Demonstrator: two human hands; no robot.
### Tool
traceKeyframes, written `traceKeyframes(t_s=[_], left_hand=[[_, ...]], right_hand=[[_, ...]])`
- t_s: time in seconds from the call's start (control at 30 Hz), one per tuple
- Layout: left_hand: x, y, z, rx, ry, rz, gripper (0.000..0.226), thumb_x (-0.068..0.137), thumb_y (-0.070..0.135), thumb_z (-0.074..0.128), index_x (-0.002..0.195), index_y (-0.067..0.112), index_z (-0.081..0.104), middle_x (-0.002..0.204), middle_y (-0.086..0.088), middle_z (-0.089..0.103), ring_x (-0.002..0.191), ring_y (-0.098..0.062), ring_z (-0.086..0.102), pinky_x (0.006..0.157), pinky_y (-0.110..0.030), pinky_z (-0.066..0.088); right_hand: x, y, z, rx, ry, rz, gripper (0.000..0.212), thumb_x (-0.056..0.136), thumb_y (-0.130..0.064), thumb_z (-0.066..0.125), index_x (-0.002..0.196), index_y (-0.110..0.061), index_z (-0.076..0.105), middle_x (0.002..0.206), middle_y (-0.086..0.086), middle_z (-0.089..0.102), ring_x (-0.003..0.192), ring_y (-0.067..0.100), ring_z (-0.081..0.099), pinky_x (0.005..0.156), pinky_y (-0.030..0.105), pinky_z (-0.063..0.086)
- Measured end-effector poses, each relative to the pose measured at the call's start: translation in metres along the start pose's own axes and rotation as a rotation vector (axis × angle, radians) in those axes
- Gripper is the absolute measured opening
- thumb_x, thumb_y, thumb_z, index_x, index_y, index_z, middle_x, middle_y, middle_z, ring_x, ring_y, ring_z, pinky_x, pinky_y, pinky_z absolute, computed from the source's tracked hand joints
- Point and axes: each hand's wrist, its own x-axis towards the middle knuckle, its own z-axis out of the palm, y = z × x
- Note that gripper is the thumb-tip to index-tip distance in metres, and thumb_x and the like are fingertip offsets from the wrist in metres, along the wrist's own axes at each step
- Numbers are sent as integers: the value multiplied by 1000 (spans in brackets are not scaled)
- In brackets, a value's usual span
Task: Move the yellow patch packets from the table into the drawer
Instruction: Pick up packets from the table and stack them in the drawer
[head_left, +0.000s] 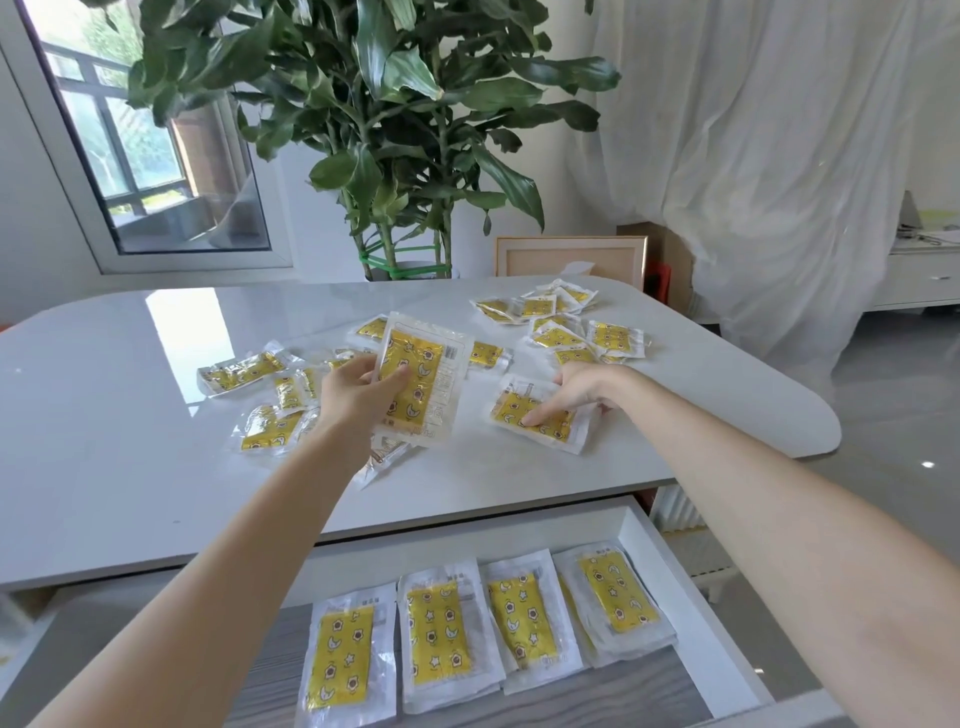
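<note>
My left hand (358, 395) holds a yellow patch packet (423, 379) upright above the white table (130, 415), thumb pressed on its front. My right hand (582, 389) lies on another packet (540, 421) that rests flat on the table, fingers on its yellow panel and its far edge; whether it grips the packet I cannot tell. Several more packets lie scattered at the left (244, 374) and at the far right (566, 327). The open drawer (670, 571) below the table edge holds several packets (441, 634) side by side, some stacked.
A large potted plant (395, 156) stands behind the table. A framed panel (571, 260) leans at the back right, beside white curtains (779, 156). A window (140, 156) is at the left. The table's rounded right end (821, 431) overhangs the floor.
</note>
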Motion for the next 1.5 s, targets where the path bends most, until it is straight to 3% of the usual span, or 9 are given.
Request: traceKeyframes(t_s=[0.1, 0.23, 0.5, 0.73, 0.83, 1.03, 1.27, 1.4, 1.5], left_hand=[[-1, 0, 2, -9, 10, -25, 9, 86, 14, 67, 89, 21, 63, 80, 4, 67, 69, -16, 65, 59, -30, 56], [-4, -1, 3, 6, -9, -15, 14, 85, 16, 69, 97, 19, 65, 84, 3, 68, 68, -12, 64, 40, -17, 47], [-25, 9, -7, -42, -42, -42, 11, 82, 16, 71, 90, 22, 67, 88, 1, 71, 60, -7, 69, 54, -25, 57], [-65, 17, -46, -64, -53, -50, 20, 84, 20, 69, 104, 18, 68, 98, -1, 72, 81, -14, 69, 77, -30, 58], [-88, 14, -72, -79, -48, -64, 12, 85, 20, 68, 96, 20, 68, 94, 0, 73, 86, -15, 69, 79, -31, 57], [-129, -14, -134, -24, -127, -186, 32, 83, 20, 67, 112, 6, 65, 103, -9, 73, 87, -20, 73, 65, -26, 60], [-161, -44, -179, 141, -164, -369, 22, 84, 10, 65, 106, 4, 67, 97, -10, 75, 79, -17, 74, 67, -27, 60], [-154, -57, -187, 329, -116, -435, 22, 85, 8, 66, 107, 4, 67, 103, -10, 72, 81, -16, 71, 71, -27, 59], [-137, -68, -188, 457, -136, -540, 25, 86, 7, 65, 109, -1, 64, 104, -12, 71, 84, -21, 69, 74, -31, 59]], right_hand=[[-7, -2, 1, 32, -38, 71, 95, 78, -43, 75, 148, -5, 23, 155, 8, 28, 140, 23, 32, 103, 33, 35], [-14, -4, 2, 56, -126, 114, 88, 86, -40, 66, 151, -6, 18, 159, 9, 15, 147, 23, 16, 115, 34, 21], [-27, -5, 18, 330, 124, -9, 96, 68, -34, 85, 144, -4, 33, 143, 7, 44, 127, 23, 45, 88, 26, 41], [-80, -14, 40, 759, 58, -156, 37, 68, -26, 85, 97, -8, 68, 95, 8, 73, 86, 18, 69, 79, 32, 54], [-106, -14, 57, 885, -74, -201, 38, 70, -19, 83, 102, -6, 68, 91, 9, 75, 79, 19, 71, 81, 33, 57], [-140, -17, 97, 735, -317, -215, 86, 41, -37, 91, 115, -1, 65, 108, 13, 72, 103, 28, 66, 101, 45, 45], [-145, -28, 149, 630, -553, -76, 19, 79, -19, 76, 93, -7, 69, 83, 7, 74, 66, 14, 71, 62, 25, 59], [-140, -44, 179, 596, -486, -8, 23, 78, -14, 77, 95, -2, 67, 72, 9, 74, 56, 15, 70, 55, 28, 59], [-129, -57, 197, 624, -422, 11, 41, 77, -10, 78, 113, 5, 63, 88, 16, 74, 68, 22, 72, 69, 37, 60]])
